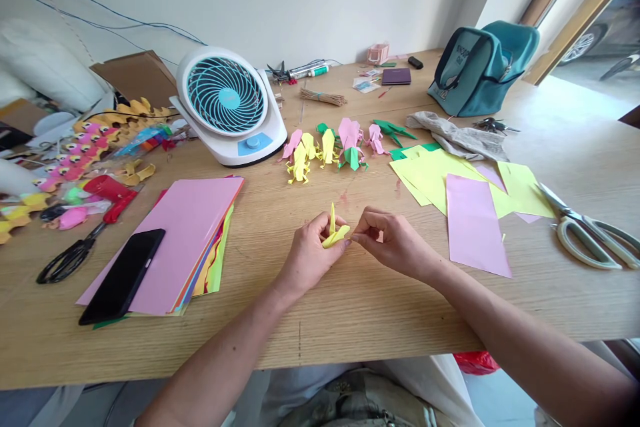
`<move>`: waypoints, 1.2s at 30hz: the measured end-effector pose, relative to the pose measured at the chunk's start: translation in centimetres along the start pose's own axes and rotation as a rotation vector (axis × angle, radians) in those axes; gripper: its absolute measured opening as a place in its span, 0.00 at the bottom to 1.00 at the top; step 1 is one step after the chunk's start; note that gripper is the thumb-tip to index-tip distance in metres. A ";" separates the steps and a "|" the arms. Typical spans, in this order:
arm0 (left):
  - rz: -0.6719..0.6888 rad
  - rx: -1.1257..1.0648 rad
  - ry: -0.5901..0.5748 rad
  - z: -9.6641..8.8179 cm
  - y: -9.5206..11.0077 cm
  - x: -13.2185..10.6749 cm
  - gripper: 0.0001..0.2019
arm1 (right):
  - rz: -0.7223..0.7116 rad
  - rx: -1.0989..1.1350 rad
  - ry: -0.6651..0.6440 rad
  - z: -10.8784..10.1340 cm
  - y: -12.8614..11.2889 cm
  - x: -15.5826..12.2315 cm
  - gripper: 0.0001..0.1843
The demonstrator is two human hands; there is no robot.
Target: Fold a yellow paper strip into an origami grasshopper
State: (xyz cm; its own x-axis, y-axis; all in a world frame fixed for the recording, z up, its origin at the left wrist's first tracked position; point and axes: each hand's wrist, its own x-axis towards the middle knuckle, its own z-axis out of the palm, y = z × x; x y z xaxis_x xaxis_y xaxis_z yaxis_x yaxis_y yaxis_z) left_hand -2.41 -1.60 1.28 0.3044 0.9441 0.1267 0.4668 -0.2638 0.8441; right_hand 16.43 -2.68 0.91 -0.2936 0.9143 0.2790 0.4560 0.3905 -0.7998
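Observation:
A small folded piece of yellow paper is held between both hands just above the wooden table. My left hand grips its left side with fingers curled around it. My right hand pinches its right tip between thumb and forefinger. Behind the hands stands a row of finished folded paper figures in yellow, pink and green.
A stack of coloured paper sheets with a black phone on it lies at the left, beside black scissors. Loose yellow and pink sheets and grey scissors lie at the right. A white fan and teal bag stand behind.

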 end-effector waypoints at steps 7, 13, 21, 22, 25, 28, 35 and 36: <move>0.010 -0.036 -0.027 0.1 -0.2 0.0 0.09 | -0.081 0.047 -0.052 -0.3 -0.2 0.0 0.10; -0.039 -0.169 -0.043 0.0 -0.4 0.3 0.08 | 0.048 0.225 -0.030 0.0 0.2 0.0 0.04; -0.087 -0.339 -0.025 0.4 -0.3 0.2 0.10 | 0.151 0.411 -0.014 0.7 0.9 0.2 0.07; -0.084 -0.348 -0.028 0.4 -0.4 0.2 0.10 | 0.143 0.403 -0.006 0.7 0.9 0.2 0.07; -0.079 -0.353 -0.034 0.4 -0.5 0.2 0.08 | 0.109 0.327 -0.008 0.7 0.5 0.0 0.07; -0.082 -0.349 -0.041 0.1 -0.5 0.2 0.08 | 0.063 0.269 -0.028 0.6 0.2 -0.2 0.08; -0.131 -0.460 -0.040 0.2 -0.2 0.1 0.11 | 0.007 0.316 -0.066 0.7 0.1 -0.2 0.14; -0.153 -0.503 -0.017 0.4 -0.3 0.1 0.11 | 0.011 0.329 -0.070 0.8 0.1 -0.2 0.15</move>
State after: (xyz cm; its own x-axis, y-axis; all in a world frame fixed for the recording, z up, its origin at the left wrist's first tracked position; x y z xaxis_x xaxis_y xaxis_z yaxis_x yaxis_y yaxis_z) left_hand -2.20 -1.51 0.88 0.2796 0.9598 -0.0227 0.0523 0.0083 0.9986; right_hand 15.83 -2.87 0.34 -0.3521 0.9043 0.2413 0.1668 0.3143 -0.9346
